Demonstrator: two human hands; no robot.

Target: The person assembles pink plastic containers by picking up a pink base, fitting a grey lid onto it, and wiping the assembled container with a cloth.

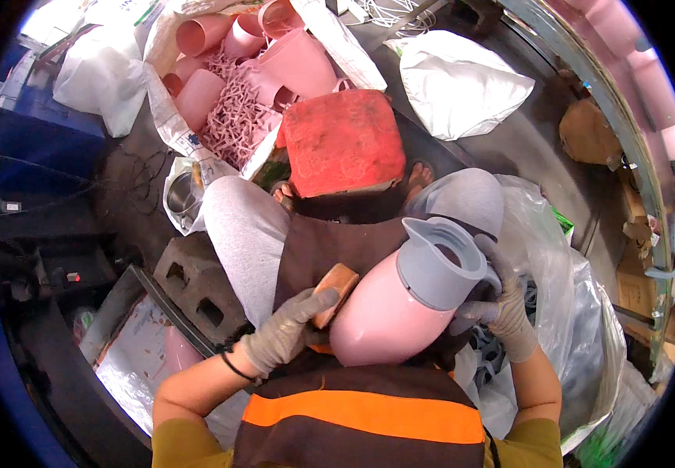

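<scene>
A pink jug with a grey spouted collar lies tilted across my lap, its mouth toward the upper right. My gloved left hand is closed around a brown wooden block, which sits against or just beside the jug's lower left side. On the other side, my gloved right hand grips the jug by its grey handle. The fingers of that hand are partly hidden behind the handle and collar.
Ahead stands a red padded stool. Behind it to the left, a large white sack holds pink jug bodies and curled pink strips. To my right, a clear plastic bag contains grey parts. A concrete block lies left.
</scene>
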